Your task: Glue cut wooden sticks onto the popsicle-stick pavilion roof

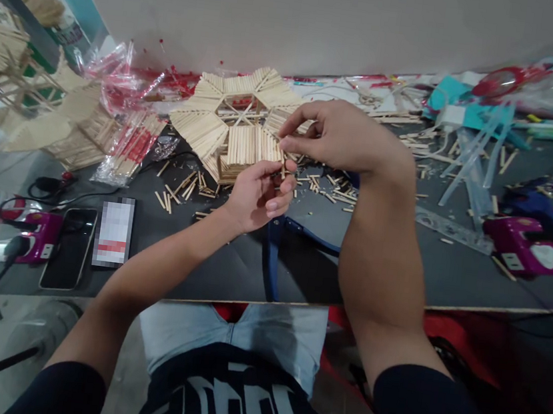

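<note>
A star-shaped model of pale wooden sticks (198, 131) rests on the dark table, its front panel facing me. Right by that panel's corner is my left hand (262, 195), palm up with curled fingers; a short wooden stick (284, 169) shows between thumb and fingers. My right hand (328, 133) reaches in from above, thumb and forefinger pinched at the panel's right edge. Whatever lies between those fingertips is too small to make out. Loose stick pieces (191, 185) are scattered around both hands.
Blue-handled pliers or cutters (272, 260) lie at the front edge. A phone (68, 249) and a purple power adapter (41, 235) are at left, with a second stick model (66, 117) behind. Clear glue sticks (471, 177) and another purple adapter (526, 248) lie right.
</note>
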The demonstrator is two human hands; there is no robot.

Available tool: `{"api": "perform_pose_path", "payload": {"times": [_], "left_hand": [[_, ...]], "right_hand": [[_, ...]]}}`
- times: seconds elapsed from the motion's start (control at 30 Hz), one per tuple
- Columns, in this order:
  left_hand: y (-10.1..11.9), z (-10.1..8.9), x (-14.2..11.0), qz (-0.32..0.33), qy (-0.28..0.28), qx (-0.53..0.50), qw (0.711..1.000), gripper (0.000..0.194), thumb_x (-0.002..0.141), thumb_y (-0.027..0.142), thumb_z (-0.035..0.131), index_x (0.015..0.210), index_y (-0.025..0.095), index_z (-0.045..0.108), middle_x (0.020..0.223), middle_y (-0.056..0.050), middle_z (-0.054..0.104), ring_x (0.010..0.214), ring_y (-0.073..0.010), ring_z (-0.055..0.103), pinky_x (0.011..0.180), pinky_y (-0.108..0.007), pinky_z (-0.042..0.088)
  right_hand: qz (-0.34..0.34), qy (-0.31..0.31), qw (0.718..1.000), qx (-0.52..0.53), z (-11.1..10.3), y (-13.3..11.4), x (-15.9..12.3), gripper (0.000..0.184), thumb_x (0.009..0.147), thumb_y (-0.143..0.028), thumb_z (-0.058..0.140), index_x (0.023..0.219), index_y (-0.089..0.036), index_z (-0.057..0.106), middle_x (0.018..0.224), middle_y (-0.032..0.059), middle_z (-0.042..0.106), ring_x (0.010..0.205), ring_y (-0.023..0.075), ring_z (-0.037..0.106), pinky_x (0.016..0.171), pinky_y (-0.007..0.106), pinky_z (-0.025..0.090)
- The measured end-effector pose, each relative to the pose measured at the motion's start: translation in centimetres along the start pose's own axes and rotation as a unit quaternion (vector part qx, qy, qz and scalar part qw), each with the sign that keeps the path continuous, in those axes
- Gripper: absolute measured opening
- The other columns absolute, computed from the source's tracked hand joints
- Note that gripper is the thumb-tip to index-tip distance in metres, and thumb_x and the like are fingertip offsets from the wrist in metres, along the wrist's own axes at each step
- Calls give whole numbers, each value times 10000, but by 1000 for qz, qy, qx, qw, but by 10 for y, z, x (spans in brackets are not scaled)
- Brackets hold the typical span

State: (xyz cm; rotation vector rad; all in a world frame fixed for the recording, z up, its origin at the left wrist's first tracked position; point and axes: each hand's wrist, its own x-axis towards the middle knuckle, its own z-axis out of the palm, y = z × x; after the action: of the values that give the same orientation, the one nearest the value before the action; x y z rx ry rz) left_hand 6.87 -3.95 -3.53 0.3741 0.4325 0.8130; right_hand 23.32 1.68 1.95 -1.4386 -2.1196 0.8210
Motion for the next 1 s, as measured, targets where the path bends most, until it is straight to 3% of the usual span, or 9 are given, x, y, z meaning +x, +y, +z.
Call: {"api": "perform_pose_path", "payload": {"times": [0.23,0.73,1.0], "left_hand": [[0,1,2,-3,0,-11,1000,434,1047,185,292,746,155,604,518,16,476,316,-79,411,300,-181,296],[-5,3,1,16,6,17,1000,389,1052,184,281,789,180,568,555,18,543,282,-86,430,290,-207,305],[-6,3,0,38,24,42,998,356,1046,182,293,838,177,582,555,23,566,280,-97,471,293,-201,318]], "right_hand": [[-8,4,1000,9,2,0,1,236,763,-420,786,892,-227,746,774,57,704,785,214,627,677,360,439],[-7,-2,1000,5,1,3,2,210,780,-388,738,925,-237,762,836,51,724,766,197,610,699,358,448],[-8,3,1000,-1,2,2,0,144,837,-294,653,936,-222,728,807,31,690,668,154,539,655,342,399]]}}
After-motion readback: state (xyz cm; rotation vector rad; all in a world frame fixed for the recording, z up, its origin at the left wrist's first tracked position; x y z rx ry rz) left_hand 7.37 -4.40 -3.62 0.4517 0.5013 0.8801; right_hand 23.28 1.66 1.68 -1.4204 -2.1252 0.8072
